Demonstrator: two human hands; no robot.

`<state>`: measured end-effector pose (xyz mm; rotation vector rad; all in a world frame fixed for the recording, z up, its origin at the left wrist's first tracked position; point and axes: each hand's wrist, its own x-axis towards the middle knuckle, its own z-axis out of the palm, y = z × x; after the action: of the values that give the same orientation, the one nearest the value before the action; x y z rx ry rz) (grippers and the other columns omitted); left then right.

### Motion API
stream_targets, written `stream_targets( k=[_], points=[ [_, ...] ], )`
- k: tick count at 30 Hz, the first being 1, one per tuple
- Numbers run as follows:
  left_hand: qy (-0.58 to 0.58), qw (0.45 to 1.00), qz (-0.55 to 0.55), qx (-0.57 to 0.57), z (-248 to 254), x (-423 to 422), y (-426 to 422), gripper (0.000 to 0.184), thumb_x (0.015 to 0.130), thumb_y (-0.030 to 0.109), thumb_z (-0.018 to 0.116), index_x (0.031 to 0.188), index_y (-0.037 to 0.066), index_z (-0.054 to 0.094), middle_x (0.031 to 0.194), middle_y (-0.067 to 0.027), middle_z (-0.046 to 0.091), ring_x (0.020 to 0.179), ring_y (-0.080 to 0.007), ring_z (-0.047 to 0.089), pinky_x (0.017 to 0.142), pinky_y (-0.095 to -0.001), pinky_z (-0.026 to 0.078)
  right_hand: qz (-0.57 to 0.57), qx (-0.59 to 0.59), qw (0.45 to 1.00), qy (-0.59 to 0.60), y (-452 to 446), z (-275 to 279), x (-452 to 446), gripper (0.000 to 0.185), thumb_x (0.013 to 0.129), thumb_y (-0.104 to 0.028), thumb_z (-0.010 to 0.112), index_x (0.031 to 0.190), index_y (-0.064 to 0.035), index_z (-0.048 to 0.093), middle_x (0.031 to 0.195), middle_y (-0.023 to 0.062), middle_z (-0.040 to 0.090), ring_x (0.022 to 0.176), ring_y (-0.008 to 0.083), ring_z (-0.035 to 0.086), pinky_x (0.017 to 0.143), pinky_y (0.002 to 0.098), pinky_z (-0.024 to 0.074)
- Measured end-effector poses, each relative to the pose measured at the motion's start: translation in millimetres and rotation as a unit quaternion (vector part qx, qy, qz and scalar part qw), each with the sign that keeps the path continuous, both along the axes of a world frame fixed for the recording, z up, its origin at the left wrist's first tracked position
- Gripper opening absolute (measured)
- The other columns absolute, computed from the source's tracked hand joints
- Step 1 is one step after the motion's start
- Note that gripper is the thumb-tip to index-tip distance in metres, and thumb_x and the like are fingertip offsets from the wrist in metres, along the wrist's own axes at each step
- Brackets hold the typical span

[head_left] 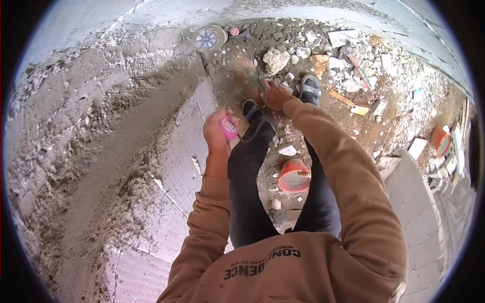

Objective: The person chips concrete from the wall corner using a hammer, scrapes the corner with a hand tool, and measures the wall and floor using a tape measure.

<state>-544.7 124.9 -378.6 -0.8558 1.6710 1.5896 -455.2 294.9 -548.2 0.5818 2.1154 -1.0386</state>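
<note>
My left hand (pixel 214 132) is closed around a pink tape measure (pixel 228 128), a rounded case with a pale label on its face. It is held beside my left leg, next to the block wall. My right hand (pixel 277 95) reaches down between my sandalled feet, low over the dirt floor. Its fingers look stretched and apart, and I see nothing clearly held in them. Just beyond its fingertips is a blurred greenish patch (pixel 254 79) that I cannot make out.
An orange bucket (pixel 294 177) with a handled tool in it stands between my legs. A spoked wheel-like disc (pixel 207 39) lies by the far wall. Rubble, including a large stone (pixel 276 61), covers the floor ahead and right. Another orange bucket (pixel 441 141) is far right.
</note>
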Motion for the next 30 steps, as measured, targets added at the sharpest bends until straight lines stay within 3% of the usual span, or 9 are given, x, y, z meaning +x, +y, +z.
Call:
stream_targets(
  k=[1,4,6,10,14,18,22,30],
  points=[
    [-0.059,0.993,0.05,0.083,-11.3,-0.8,-2.4,0.017,0.088,0.014,0.058,0.097,0.0,0.061,0.093,-0.0172,0.067,0.079,-0.0231,0.065,0.071,-0.0342,0.055,0.106,0.032,0.994,-0.02,11.7,-4.9,-9.7,0.067,0.097,-0.04,0.052,0.152,-0.0096,0.027,0.152,0.0287,0.029,0.13,0.0442,0.048,0.107,0.0511,0.04],
    [-0.177,0.946,0.13,0.237,-48.9,3.5,-5.5,0.027,0.089,0.02,0.053,0.096,-0.004,0.061,0.098,-0.0202,0.066,0.086,-0.0303,0.066,0.079,-0.0415,0.056,0.082,0.06,0.979,0.177,42.3,-66.6,-42.3,0.07,0.095,-0.04,0.056,0.152,-0.0116,0.028,0.148,0.0253,0.037,0.131,0.0415,0.047,0.11,0.0482,0.0378],
    [-0.239,0.909,0.17,0.297,-71.4,5.7,3.4,0.026,0.088,0.019,0.053,0.097,-0.005,0.061,0.099,-0.0197,0.066,0.087,-0.0306,0.066,0.079,-0.0431,0.057,0.037,0.03,0.98,0.194,69.9,-83.1,-80.3,0.077,0.09,-0.042,0.064,0.151,-0.0095,0.03,0.15,0.0249,0.037,0.135,0.0404,0.043,0.113,0.0457,0.0352],
    [-0.114,0.968,-0.004,0.222,-63.3,-18.6,49.2,0.024,0.089,0.017,0.056,0.107,0.001,0.059,0.098,-0.016,0.066,0.086,-0.0281,0.067,0.08,-0.0475,0.059,0.007,0.009,0.967,0.256,100.0,-145.2,-140.2,0.088,0.083,-0.044,0.073,0.151,-0.0076,0.032,0.15,0.026,0.04,0.135,0.0412,0.043,0.112,0.0448,0.0371],
    [-0.102,0.957,-0.044,0.267,-74.4,-30.1,65.5,0.026,0.09,0.017,0.056,0.111,0.003,0.058,0.095,-0.0153,0.067,0.084,-0.0267,0.069,0.08,-0.0478,0.06,-0.039,-0.016,0.949,0.312,107.1,-176.3,-178.7,0.095,0.078,-0.044,0.079,0.151,-0.0066,0.032,0.144,0.0259,0.048,0.133,0.0406,0.047,0.11,0.0441,0.0399],
    [-0.038,0.963,-0.054,0.261,-111.2,-24.9,72.0,0.03,0.09,0.018,0.056,0.113,-0.001,0.057,0.097,-0.0172,0.068,0.081,-0.0261,0.069,0.076,-0.0426,0.061,-0.02,-0.05,0.947,0.318,102.2,-195.4,-202.8,0.086,0.076,-0.037,0.083,0.143,-0.0023,0.04,0.131,0.0237,0.058,0.126,0.036,0.055,0.108,0.0421,0.0436],
    [-0.026,0.968,-0.061,0.241,-135.1,-27.8,64.7,0.032,0.09,0.018,0.056,0.114,-0.002,0.057,0.097,-0.0182,0.068,0.079,-0.0253,0.069,0.075,-0.0401,0.06,-0.079,-0.15,0.919,0.357,100.7,-213.4,-202.3,0.075,0.077,-0.024,0.085,0.137,-0.0041,0.045,0.128,0.0153,0.061,0.124,0.0294,0.058,0.107,0.0415,0.0457],
    [-0.033,0.947,0.013,0.321,-171.8,-26.5,55.6,0.028,0.09,0.019,0.056,0.107,-0.002,0.06,0.095,-0.0178,0.067,0.081,-0.0279,0.066,0.077,-0.0403,0.057,-0.098,-0.171,0.904,0.38,98.1,-199.3,-195.3,0.069,0.078,-0.025,0.084,0.134,-0.0057,0.048,0.126,0.0122,0.063,0.121,0.0261,0.06,0.104,0.0401,0.0466]
  ],
)
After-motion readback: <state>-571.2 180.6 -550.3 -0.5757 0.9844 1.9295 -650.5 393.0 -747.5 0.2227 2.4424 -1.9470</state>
